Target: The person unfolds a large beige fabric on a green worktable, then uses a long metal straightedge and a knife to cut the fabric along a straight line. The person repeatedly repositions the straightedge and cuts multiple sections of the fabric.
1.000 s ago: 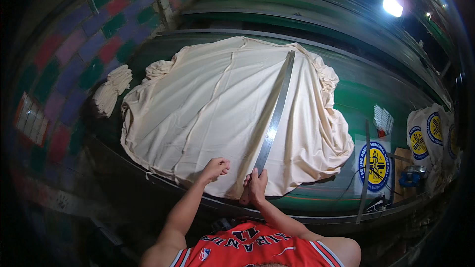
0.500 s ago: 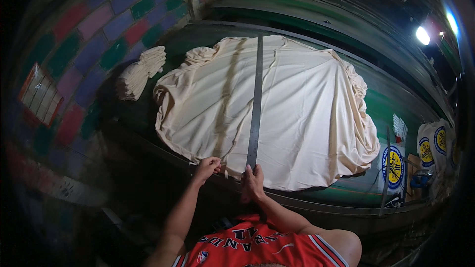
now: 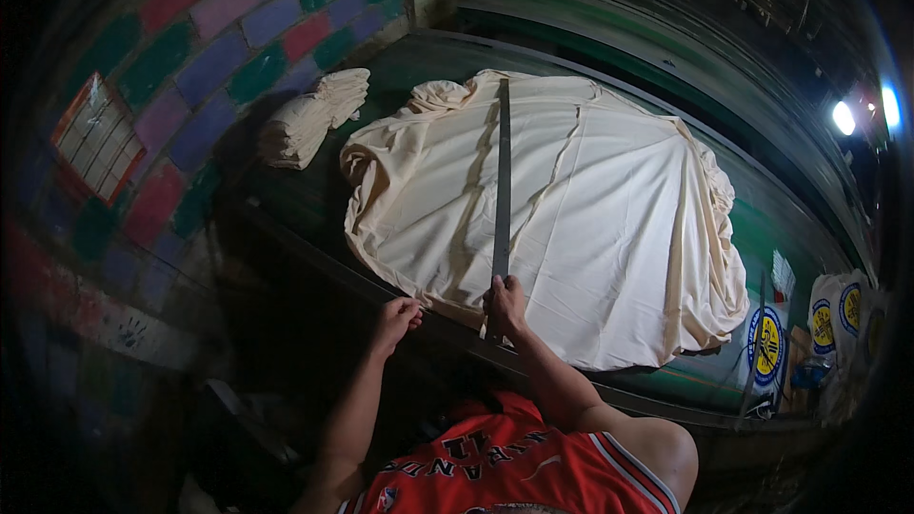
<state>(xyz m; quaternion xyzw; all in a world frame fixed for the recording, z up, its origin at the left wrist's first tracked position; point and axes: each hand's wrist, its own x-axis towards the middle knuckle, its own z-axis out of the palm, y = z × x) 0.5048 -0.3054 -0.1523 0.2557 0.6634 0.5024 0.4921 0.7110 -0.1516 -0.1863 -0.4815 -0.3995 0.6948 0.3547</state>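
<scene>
nearest, the right hand (image 3: 505,303) grips the near end of a long metal ruler (image 3: 501,190) lying across the cream cloth (image 3: 590,219). the left hand (image 3: 397,319) pinches the cloth's near edge. the cloth spreads over the green worktop (image 3: 419,62); a folded cloth pile (image 3: 309,119) lies beyond, left.

A tailoring workshop: cream cloth (image 3: 571,219) spread over a green cutting table (image 3: 419,57), long ruler (image 3: 502,181)
</scene>
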